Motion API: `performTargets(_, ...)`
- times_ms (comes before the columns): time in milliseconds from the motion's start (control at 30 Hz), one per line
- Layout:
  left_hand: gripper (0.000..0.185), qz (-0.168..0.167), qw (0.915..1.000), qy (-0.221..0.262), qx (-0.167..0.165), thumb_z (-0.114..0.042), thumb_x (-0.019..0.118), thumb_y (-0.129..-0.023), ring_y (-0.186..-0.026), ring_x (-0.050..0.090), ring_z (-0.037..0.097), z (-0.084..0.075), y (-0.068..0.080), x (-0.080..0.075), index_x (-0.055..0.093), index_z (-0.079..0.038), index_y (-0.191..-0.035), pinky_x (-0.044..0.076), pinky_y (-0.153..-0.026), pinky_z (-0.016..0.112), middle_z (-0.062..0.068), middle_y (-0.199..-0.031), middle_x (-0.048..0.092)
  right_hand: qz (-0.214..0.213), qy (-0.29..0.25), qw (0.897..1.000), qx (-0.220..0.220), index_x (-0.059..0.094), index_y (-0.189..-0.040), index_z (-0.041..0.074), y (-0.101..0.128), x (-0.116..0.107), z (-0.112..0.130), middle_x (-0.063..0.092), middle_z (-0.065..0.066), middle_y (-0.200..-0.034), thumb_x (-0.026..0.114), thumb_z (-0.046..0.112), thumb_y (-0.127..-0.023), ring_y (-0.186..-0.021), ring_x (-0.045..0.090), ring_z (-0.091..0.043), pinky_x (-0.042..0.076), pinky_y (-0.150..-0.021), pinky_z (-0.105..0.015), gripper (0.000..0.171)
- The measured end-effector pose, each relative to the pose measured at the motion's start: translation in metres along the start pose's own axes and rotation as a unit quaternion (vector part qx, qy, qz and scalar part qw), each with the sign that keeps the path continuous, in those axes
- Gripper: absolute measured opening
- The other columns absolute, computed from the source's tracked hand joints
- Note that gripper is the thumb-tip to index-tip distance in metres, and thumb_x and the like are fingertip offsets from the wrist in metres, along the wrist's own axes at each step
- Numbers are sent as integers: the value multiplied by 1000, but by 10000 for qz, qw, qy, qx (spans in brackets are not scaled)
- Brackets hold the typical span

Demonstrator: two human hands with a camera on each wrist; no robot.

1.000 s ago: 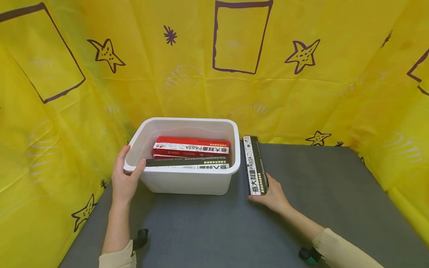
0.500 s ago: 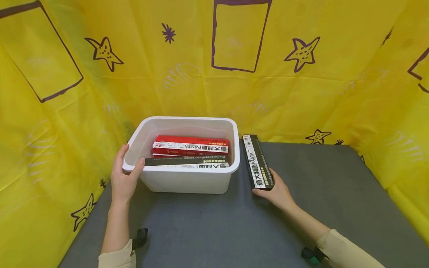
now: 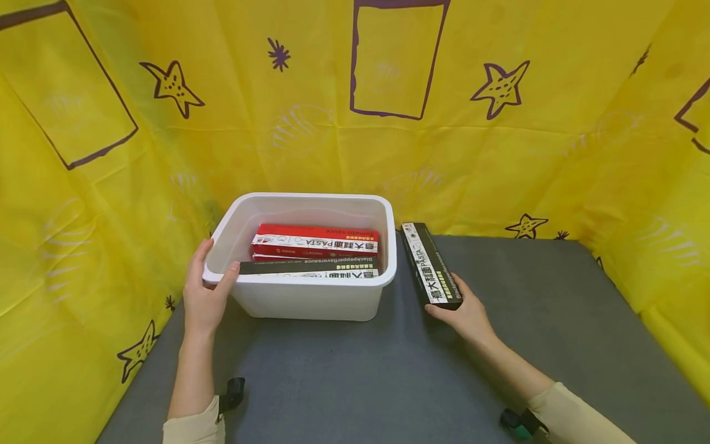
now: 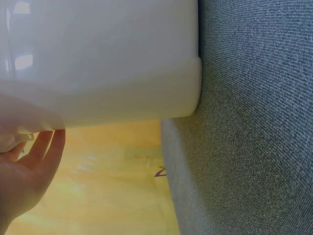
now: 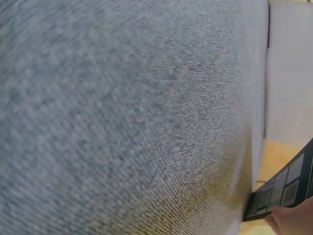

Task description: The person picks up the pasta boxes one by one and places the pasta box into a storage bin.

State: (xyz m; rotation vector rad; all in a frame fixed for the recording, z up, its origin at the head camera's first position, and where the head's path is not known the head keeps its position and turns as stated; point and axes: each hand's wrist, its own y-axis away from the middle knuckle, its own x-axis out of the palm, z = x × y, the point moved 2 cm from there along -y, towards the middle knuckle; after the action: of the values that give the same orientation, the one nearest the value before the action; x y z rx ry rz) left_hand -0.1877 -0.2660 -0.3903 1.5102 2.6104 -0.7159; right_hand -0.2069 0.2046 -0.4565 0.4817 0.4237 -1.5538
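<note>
A white plastic bin (image 3: 310,296) stands on the grey table (image 3: 388,382). Inside lie a red pasta box (image 3: 316,242) and a black pasta box (image 3: 310,269). My left hand (image 3: 204,290) grips the bin's left rim, thumb over the edge; the left wrist view has the bin wall (image 4: 102,58) and my palm (image 4: 27,171). My right hand (image 3: 466,314) holds the near end of another long black pasta box (image 3: 429,266), raised at that end, just right of the bin. The right wrist view catches the box's corner (image 5: 281,188) over blurred table.
Yellow cloth with purple stars and rectangles (image 3: 388,92) walls the table on three sides. The table's left edge (image 4: 168,166) runs close beside the bin. Small dark wrist-camera mounts (image 3: 235,391) show on both forearms.
My right hand has lifted the near end of the black pasta box and swung it rightward, away from the bin. The left hand and bin have stayed put.
</note>
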Motion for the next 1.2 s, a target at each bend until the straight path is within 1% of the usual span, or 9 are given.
performTargets(233,63,-10,10000,-45,-7,-25,68,-88,-121,42,19,0,0,0,45,-26,-146,40,-94,36,-6,-148,41,-165,20,9998,-53,29,-153,12,-1,-8,2,42,-21,-146,81,33,-76,-130,42,-36,32,-104,-49,96)
performTargets(433,62,-30,10000,-64,69,-24,68,-88,-122,43,20,1,0,0,45,-25,-146,40,-95,34,-6,-148,41,-197,-201,9996,-34,29,-154,15,3,-20,6,42,-23,-145,81,32,-78,-126,44,-35,35,-99,-47,94)
performTargets(500,62,-33,10000,-63,70,-24,68,-88,-122,43,20,1,0,0,45,-25,-146,40,-95,33,-6,-149,41,-217,-340,9992,-68,29,-154,16,4,-24,7,42,-24,-144,80,31,-78,-123,45,-34,38,-94,-43,92)
performTargets(700,62,-23,10000,-25,32,-24,68,-89,-121,43,20,1,0,0,45,-26,-146,41,-92,28,-6,-148,41,-344,-785,9956,-377,33,-153,17,8,-39,11,45,-21,-141,79,21,-81,-113,48,-26,44,-79,-19,85)
performTargets(767,62,-26,10000,-31,24,-24,68,-89,-120,43,20,1,1,0,45,-26,-146,42,-91,28,-6,-148,41,-367,-968,9935,-480,34,-153,16,9,-45,14,45,-21,-140,78,18,-82,-109,49,-20,45,-76,-16,83)
performTargets(833,62,-25,10000,-44,23,-24,68,-89,-120,43,19,0,1,0,45,-25,-146,42,-92,28,-5,-148,41,-375,-1166,9907,-583,35,-152,16,11,-50,16,45,-20,-139,77,15,-83,-105,51,-13,47,-75,-15,81)
performTargets(933,62,-19,10000,-57,-17,-25,68,-89,-120,43,20,0,1,0,45,-25,-147,43,-92,30,-5,-148,42,-273,-1735,9814,-772,35,-152,13,15,-59,22,43,-18,-138,74,7,-84,-100,55,-6,50,-74,-16,78)
performTargets(1067,62,-6,10000,-68,-49,-25,67,-89,-120,43,20,-1,1,0,44,-26,-147,43,-93,31,-5,-148,42,-40,-2674,9573,-1101,36,-151,8,18,-69,32,43,-14,-130,68,-5,-85,-97,60,-7,54,-73,-20,74)
performTargets(1200,62,-6,10000,-36,-49,-25,67,-89,-119,43,19,-1,1,0,45,-26,-147,43,-92,29,-5,-148,41,53,-3089,9400,-1448,38,-149,5,19,-78,42,52,-7,-121,64,-11,-84,-94,64,-8,55,-72,-21,71)
